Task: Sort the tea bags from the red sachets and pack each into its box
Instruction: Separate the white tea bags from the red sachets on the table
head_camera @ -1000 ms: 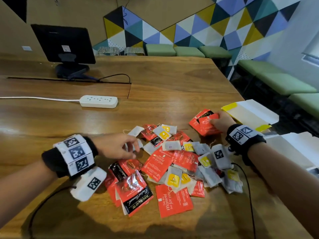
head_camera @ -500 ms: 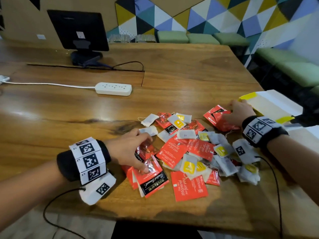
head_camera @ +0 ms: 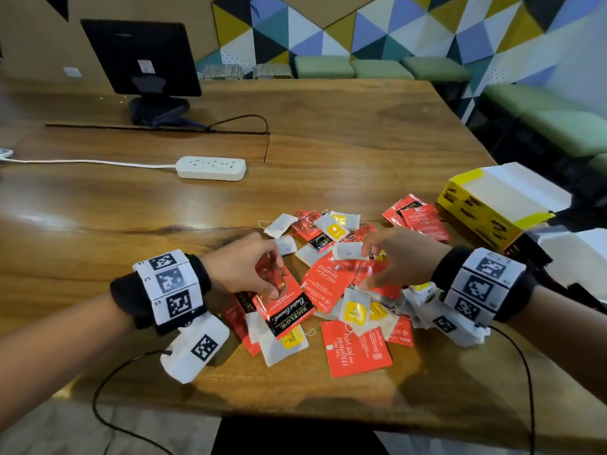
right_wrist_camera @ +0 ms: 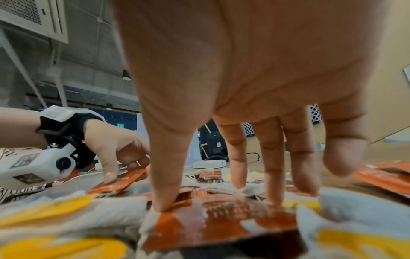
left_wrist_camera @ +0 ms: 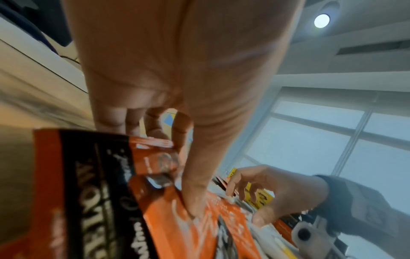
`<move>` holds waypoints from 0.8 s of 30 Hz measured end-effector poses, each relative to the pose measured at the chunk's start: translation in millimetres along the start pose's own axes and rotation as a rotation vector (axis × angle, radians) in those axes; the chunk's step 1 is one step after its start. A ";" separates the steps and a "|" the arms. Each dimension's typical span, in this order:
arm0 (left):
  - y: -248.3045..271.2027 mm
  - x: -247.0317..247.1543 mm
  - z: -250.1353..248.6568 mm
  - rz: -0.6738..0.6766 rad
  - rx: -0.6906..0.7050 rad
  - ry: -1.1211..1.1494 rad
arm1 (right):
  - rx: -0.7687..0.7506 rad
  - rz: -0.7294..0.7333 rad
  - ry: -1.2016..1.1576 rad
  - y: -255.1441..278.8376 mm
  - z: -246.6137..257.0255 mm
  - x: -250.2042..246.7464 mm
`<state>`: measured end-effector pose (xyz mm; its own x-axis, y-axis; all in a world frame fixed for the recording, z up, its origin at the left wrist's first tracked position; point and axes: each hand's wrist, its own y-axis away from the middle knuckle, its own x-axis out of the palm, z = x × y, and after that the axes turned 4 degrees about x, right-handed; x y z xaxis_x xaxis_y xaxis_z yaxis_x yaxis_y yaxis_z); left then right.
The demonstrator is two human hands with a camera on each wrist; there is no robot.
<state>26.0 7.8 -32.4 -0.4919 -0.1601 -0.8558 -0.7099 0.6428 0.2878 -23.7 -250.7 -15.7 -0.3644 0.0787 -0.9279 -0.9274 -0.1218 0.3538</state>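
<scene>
Pinching a red sachet (head_camera: 282, 303), left hand (head_camera: 243, 267) fingers hide its top; right hand (head_camera: 399, 257) grip unclear.

Head camera looks forward and down across the desk (head_camera: 328, 152) from above. Left wrist camera sits tight under its palm, facing rightward. Right wrist camera, low and close, faces leftward. All three share the sachet pile (head_camera: 328, 290).

Wooden table (head_camera: 345, 133), triangle-patterned wall (head_camera: 377, 31), green benches (head_camera: 381, 68), ceiling light (left_wrist_camera: 321, 20)
</scene>
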 end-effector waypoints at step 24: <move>11.1 -11.1 1.1 0.357 -0.012 0.036 | 0.073 -0.073 -0.398 -3.3 -7.9 -20.3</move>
<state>24.2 17.5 -20.2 -0.7274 0.0466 -0.6846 -0.4959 0.6539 0.5714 -12.6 -259.7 0.9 -0.2887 0.4627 -0.8382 -0.9503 -0.0320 0.3097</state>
